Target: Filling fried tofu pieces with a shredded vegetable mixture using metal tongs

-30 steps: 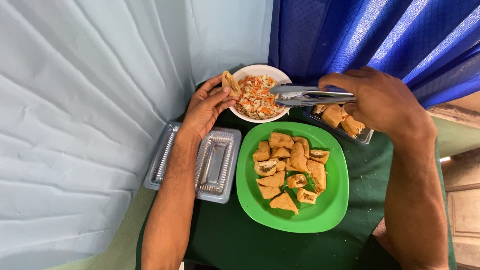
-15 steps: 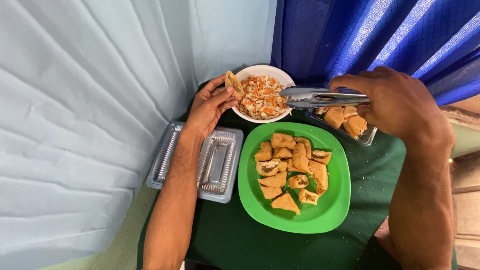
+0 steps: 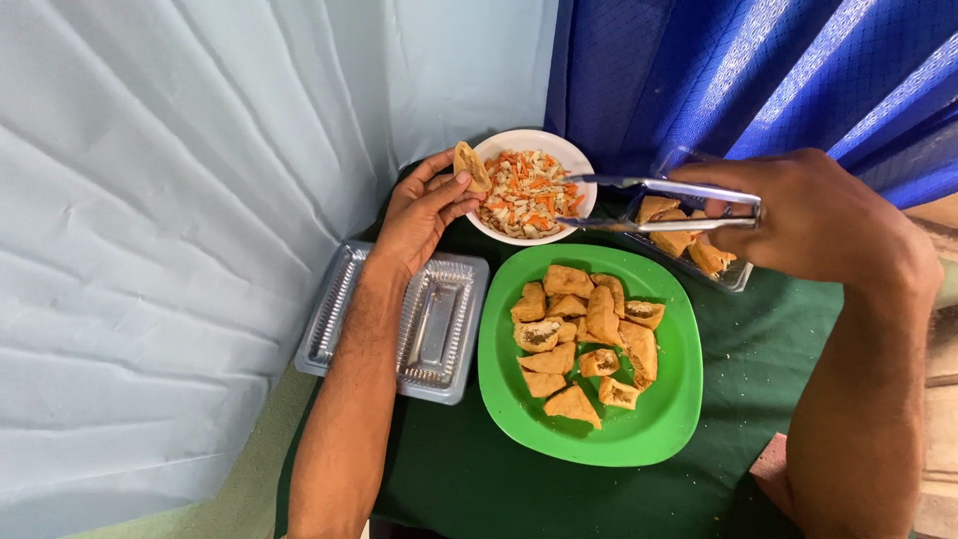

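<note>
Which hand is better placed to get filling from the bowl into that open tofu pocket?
Right, probably. The right hand grips the metal tongs, whose tips sit over the white bowl of shredded filling. The left hand is occupied holding the tofu pocket at the bowl's rim.

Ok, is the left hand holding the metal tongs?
No, the left hand holds a fried tofu piece at the white bowl's rim; the right hand grips the metal tongs.
</note>
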